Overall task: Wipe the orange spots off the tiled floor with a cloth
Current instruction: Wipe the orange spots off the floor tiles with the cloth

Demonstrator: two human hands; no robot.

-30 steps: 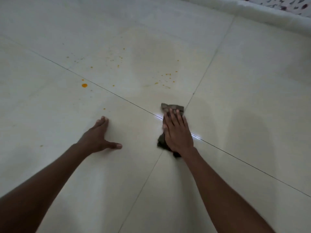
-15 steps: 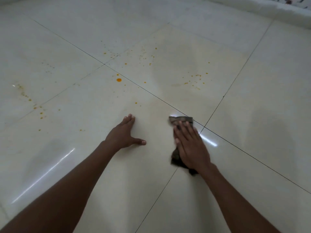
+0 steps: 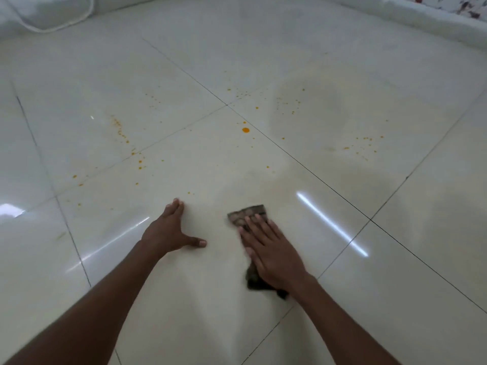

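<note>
Dim, greenish indoor light; bright streaks of glare on the glossy tiled floor. Soft focus throughout, grout lines bowing at the edges.

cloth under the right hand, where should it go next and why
Probably slide the cloth forward and a little left. The right hand lies flat on it, and the nearest orange spots sit just beyond the left hand, which rests flat on the floor. The big orange drop lies farther ahead.

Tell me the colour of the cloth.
Dark grey-brown cloth, seen in the head view.
</note>
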